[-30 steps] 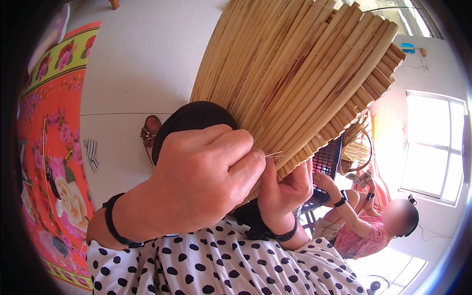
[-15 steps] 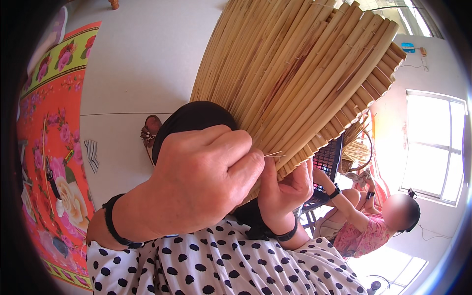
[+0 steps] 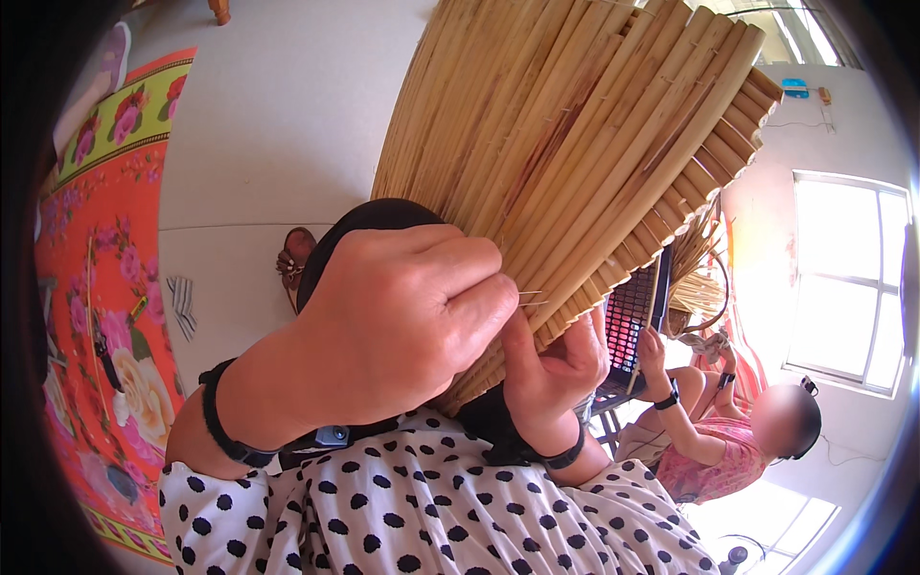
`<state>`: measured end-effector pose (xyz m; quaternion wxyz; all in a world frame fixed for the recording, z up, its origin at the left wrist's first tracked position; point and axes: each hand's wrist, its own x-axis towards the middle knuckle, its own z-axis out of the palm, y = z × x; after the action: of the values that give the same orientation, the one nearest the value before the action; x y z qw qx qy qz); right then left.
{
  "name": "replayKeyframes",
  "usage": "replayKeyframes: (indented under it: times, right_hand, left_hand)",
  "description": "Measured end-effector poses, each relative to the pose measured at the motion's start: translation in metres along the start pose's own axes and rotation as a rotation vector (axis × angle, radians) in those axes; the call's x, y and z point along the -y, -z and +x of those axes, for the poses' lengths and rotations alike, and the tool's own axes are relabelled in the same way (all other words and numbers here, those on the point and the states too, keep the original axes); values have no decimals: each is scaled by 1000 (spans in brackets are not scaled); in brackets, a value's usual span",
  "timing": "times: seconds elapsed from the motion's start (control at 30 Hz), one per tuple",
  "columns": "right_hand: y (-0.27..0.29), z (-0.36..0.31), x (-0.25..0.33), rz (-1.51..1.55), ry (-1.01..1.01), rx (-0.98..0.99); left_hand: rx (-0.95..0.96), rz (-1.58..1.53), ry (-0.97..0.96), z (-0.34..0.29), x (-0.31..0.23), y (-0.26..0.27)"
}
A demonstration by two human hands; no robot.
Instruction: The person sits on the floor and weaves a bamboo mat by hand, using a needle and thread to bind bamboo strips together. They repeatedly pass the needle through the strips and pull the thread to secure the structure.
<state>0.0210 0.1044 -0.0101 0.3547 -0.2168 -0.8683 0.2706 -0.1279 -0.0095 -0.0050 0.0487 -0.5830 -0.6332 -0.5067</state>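
Observation:
A large mat of straw-coloured reed stalks (image 3: 537, 144), laid side by side and stitched, leans up from my lap with its trimmed edge facing right. My left hand (image 3: 412, 321) is closed at the mat's lower part, thumb and forefinger pinched together. From that pinch two thin pale strands (image 3: 533, 298) stick out over the stalks; whether one is a needle I cannot tell. My right hand (image 3: 558, 369) grips the mat's lower corner, thumb in front and curled fingers along the cut ends. Part of that corner is hidden behind my hands.
Right of the mat stands a dark plastic crate (image 3: 628, 321); a co-worker (image 3: 714, 441) sits beside it, hand at its edge. Bundled stalks (image 3: 698, 287) stand behind. On the left lies a red floral cloth (image 3: 105, 316), with a striped cloth strip (image 3: 180, 305) on the floor.
The mat's upper right edge has shifted slightly left, and my left hand has moved slightly with its pinch still closed. The co-worker's near hand has moved right along the crate.

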Motion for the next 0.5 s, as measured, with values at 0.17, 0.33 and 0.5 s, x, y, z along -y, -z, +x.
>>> replayKeyframes:
  times: [0.17,0.33,0.5]
  right_hand:
    - [3,1,-2,-32,-25,25]
    - [0,-1,-7,15,-36,-8]
    - [3,-7,-9,10,-80,-10]
  left_hand:
    - [27,-36,-8,2,1,0]
    - [32,-40,20,2,1,-1]
    - [48,-42,49,4,1,1]
